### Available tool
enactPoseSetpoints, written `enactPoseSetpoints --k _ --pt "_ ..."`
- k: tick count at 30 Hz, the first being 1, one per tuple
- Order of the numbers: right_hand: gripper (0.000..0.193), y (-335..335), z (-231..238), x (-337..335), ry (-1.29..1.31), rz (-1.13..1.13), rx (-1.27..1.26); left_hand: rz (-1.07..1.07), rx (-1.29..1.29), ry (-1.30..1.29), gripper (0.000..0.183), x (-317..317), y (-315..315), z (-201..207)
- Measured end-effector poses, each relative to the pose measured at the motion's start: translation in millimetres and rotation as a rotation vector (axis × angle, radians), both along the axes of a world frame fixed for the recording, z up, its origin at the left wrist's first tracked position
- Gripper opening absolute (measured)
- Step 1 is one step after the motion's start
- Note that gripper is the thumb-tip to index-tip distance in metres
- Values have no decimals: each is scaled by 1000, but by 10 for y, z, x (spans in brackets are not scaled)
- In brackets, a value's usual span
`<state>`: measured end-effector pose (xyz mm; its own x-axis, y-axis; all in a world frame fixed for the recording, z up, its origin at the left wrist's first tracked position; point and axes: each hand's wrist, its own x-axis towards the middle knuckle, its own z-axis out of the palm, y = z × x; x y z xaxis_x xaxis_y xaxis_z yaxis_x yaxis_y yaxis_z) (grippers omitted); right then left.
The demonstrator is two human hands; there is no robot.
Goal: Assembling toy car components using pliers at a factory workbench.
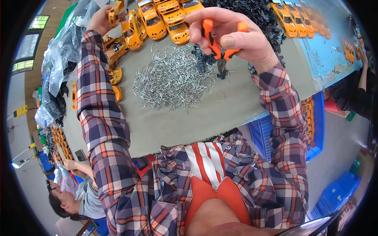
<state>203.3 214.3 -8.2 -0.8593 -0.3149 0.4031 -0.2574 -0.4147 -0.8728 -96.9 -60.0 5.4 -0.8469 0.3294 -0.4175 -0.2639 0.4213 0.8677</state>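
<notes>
My left hand (100, 20) is closed around an orange toy car body (115, 14) at the far left of the table, beside more orange car bodies. In my right hand (254, 44) is a pair of pliers (215, 50) with orange handles, which are spread apart. Their jaws point down toward me, and a small black plastic part (222, 74) sits at the tip; whether it is gripped I cannot tell. Left of the pliers lies a heap of short silvery wire pieces (169, 78). More small black parts (204, 63) lie at the heap's right edge.
Rows of orange car bodies (151, 23) line the far side of the table (177, 128). A large pile of black parts (252, 10) is behind my right hand. Blue crates (319, 129) stand at the right. Clear plastic bags (59, 67) and another person (86, 196) are at the left.
</notes>
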Motion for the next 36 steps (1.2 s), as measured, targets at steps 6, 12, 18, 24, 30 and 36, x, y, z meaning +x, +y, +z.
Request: enactPoseSetpoints --k 6,12,18,24,30,36 --pt "66 -53 83 -188 -17 156 64 195 342 19 25 -146 -175 -157" --pt "46 -76 -5 -251 -10 254 -48 218 316 50 25 -70 -191 -268" --pt "36 -155 118 39 -139 -68 50 131 641 -8 42 139 -335 -13" --pt "33 -108 11 320 -198 -810 -298 -90 839 17 64 876 -119 243" --pt "37 -87 -353 476 -167 -881 -424 -26 872 -198 68 1973 -302 58" --pt "42 -21 -396 479 -43 -914 -318 29 1024 -426 60 2786 -447 -660"
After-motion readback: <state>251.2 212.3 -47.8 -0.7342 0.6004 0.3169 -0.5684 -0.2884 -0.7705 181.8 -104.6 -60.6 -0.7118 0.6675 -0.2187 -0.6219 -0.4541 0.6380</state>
